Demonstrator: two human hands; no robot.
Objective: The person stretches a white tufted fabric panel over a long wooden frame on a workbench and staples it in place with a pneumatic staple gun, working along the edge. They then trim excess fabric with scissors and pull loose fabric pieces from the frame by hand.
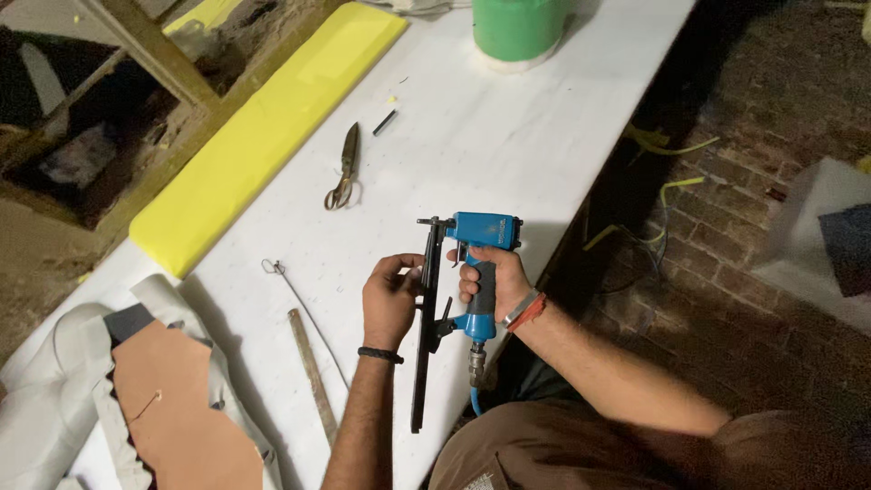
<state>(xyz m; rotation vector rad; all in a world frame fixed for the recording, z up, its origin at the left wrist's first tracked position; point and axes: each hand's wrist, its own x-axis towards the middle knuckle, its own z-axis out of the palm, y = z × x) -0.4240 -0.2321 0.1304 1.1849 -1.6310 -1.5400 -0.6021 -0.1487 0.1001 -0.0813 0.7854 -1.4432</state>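
Now the right hand (pixel 490 277) holds the blue staple gun (pixel 481 272) tight by its handle, near the table's (pixel 508 136) right edge. The left hand (pixel 390 295) pinches its long black rail (pixel 423 345).

Place type: upholstery workshop.
Work surface: long white-topped bench (pixel 508 136), scuffed and marked.
Power tool: blue pneumatic staple gun with black magazine (pixel 479 272), air hose fitted at the handle base.
Hand tools: worn metal shears (pixel 344 170); bent length of thin wire (pixel 304 308); narrow wooden stick (pixel 313 374).
Materials: yellow rectangular foam slab (pixel 263 127); tan leather-like cut panel (pixel 186 399) lying on pale grey padded cover (pixel 54 390); green roll (pixel 517 27).
Structure: bare wooden frame (pixel 150 45) beside the bench.
Floor: rough brick paving (pixel 753 118), yellow offcuts scattered.
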